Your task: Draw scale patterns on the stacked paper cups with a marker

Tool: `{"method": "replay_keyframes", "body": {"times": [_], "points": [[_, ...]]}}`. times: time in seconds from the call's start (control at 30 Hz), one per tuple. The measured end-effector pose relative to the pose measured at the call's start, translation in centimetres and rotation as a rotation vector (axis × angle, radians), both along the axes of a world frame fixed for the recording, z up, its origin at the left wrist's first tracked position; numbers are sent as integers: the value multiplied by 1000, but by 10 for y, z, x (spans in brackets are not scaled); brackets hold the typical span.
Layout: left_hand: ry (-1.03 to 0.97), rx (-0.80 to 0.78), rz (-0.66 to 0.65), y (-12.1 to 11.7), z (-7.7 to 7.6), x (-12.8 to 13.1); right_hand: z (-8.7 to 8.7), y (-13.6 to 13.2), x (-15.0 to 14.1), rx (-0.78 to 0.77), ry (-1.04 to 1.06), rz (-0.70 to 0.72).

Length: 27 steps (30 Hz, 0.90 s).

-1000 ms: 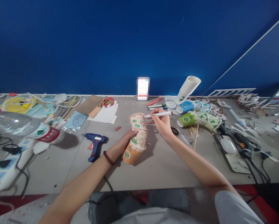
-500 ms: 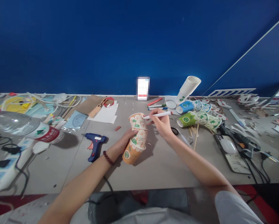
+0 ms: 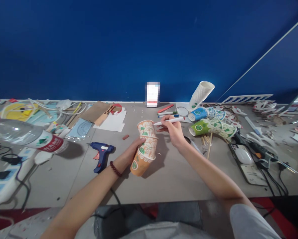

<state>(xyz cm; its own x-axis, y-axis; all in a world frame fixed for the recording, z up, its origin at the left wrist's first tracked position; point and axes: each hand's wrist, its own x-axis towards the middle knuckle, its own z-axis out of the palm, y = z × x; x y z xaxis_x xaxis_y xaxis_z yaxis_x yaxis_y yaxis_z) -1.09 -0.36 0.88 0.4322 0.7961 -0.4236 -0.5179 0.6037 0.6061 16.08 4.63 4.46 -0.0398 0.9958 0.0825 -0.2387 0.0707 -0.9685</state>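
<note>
My left hand (image 3: 136,148) is wrapped round a curved row of joined paper cups (image 3: 149,146), patterned in orange and green, with a solid orange cup at the near end. Its thumb lies on the side of the middle cup. In my right hand (image 3: 174,130) is a white marker (image 3: 170,121) with a red end. The marker's tip points left and is at the rim of the far cup; whether it touches cannot be made out. A blue glue gun (image 3: 102,156) lies left of my left hand.
To the right lie a green cup row (image 3: 213,127) and a blue cup row (image 3: 206,113). Behind them leans a white cup stack (image 3: 201,94). Markers (image 3: 167,113) lie behind my right hand. A water bottle (image 3: 29,134) and power strip (image 3: 11,176) are left; a phone (image 3: 248,166) is right.
The cups have turned slightly in my left hand. My right hand has shifted a little, and the marker now sits a touch higher with its red end farther right.
</note>
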Motion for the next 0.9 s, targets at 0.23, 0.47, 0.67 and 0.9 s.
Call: {"method": "replay_keyframes", "body": {"times": [0.23, 0.47, 0.67, 0.9], "points": [[-49, -61, -30, 2, -9, -6, 2, -3, -1, 13, 13, 7], [-61, 1, -41, 6, -17, -9, 7, -6, -2, 21, 7, 4], [-55, 7, -37, 7, -18, -7, 11, -10, -1, 30, -31, 19], [-24, 38, 26, 8, -16, -6, 9, -12, -2, 79, -93, 28]]}}
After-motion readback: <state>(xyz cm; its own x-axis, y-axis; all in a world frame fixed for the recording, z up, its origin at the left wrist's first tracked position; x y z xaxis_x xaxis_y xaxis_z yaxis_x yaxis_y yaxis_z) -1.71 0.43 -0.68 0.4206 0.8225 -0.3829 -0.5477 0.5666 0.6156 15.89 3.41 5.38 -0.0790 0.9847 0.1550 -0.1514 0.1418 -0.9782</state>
